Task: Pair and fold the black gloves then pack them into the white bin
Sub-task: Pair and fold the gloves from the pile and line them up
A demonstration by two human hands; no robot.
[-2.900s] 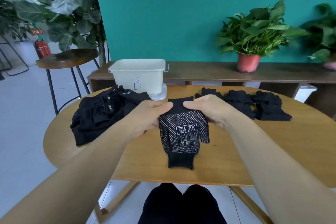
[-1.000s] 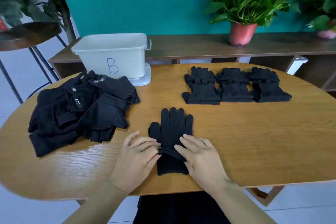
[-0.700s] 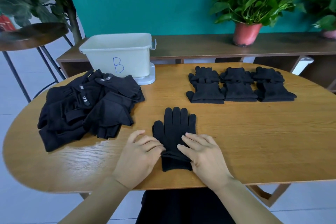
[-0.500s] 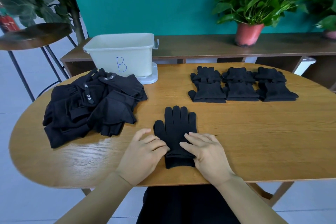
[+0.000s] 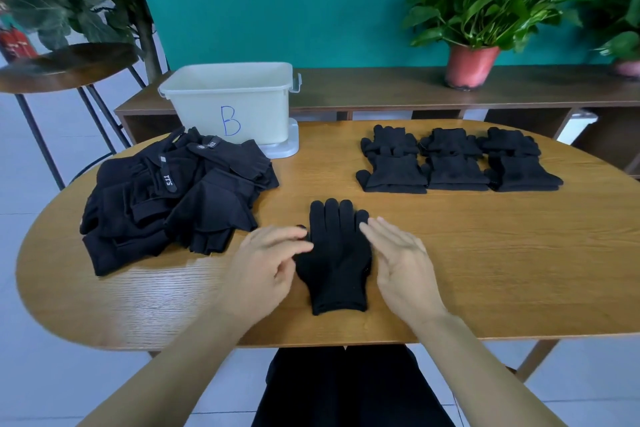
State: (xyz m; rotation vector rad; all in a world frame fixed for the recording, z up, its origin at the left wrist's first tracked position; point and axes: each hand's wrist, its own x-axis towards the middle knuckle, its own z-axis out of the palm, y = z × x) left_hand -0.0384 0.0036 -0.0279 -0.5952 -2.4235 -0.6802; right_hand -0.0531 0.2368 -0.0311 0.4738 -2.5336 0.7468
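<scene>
Head view: black gloves point(image 5: 334, 260) flat on table point(image 5: 485, 253) between left grip point(image 5: 266, 263) and right grip point(image 5: 398, 260); both spread, empty

An oval wooden table point(image 5: 450, 270) with open grain carries everything. At its 11 o'clock edge a white bin point(image 5: 235, 107), marked with a blue B, stands on a flat white base point(image 5: 287, 146) that juts out at the bin's right. From 9 to 10 o'clock sprawls a loose heap of black gloves point(image 5: 173, 198), its far edge just beside the bin. At 1 to 2 o'clock three folded glove bundles sit in a row, side by side: left bundle point(image 5: 393, 166), middle bundle point(image 5: 453, 166), right bundle point(image 5: 517, 166). Near 6 o'clock a flat black glove point(image 5: 336, 256) lies with its fingers pointing to 12 o'clock and its cuff close to the near edge.
</scene>
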